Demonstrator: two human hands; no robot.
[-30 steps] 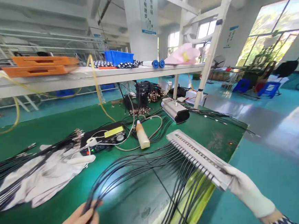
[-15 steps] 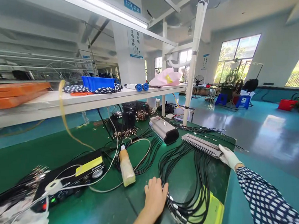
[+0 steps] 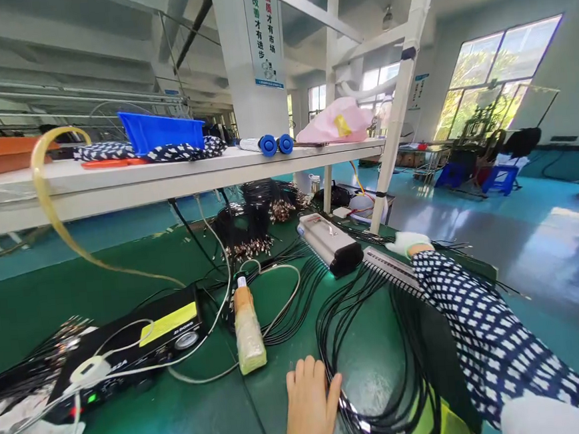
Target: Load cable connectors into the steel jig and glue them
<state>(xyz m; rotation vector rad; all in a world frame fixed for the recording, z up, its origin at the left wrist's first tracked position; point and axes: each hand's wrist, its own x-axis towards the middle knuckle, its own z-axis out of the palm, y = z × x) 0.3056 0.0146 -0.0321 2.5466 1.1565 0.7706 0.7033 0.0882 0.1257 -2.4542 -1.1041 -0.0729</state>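
My left hand [image 3: 311, 402] lies palm down on the green table, fingers spread, its thumb beside the bundle of black cables [image 3: 358, 422]. Gloved in white, my right hand [image 3: 408, 242] reaches over the far side of the slotted metal strip [image 3: 391, 270]; its fingers are too small and blurred to make out. Cable ends sit in a row along that strip. Left of the strip stands a silver and black device [image 3: 329, 244], with more black cables running from its edge. A taped bottle-like tool [image 3: 248, 327] lies left of centre.
A black control box [image 3: 129, 343] with a gauge stands at the left. Cable piles [image 3: 243, 230] lie at the back. Above runs a white shelf [image 3: 166, 183] with a blue bin [image 3: 162, 131]. A white post [image 3: 398, 101] rises behind the strip.
My right hand has moved from the strip's right end to its far side, nearer the post. My left hand remains on the table beside the cables. The view has shifted closer.
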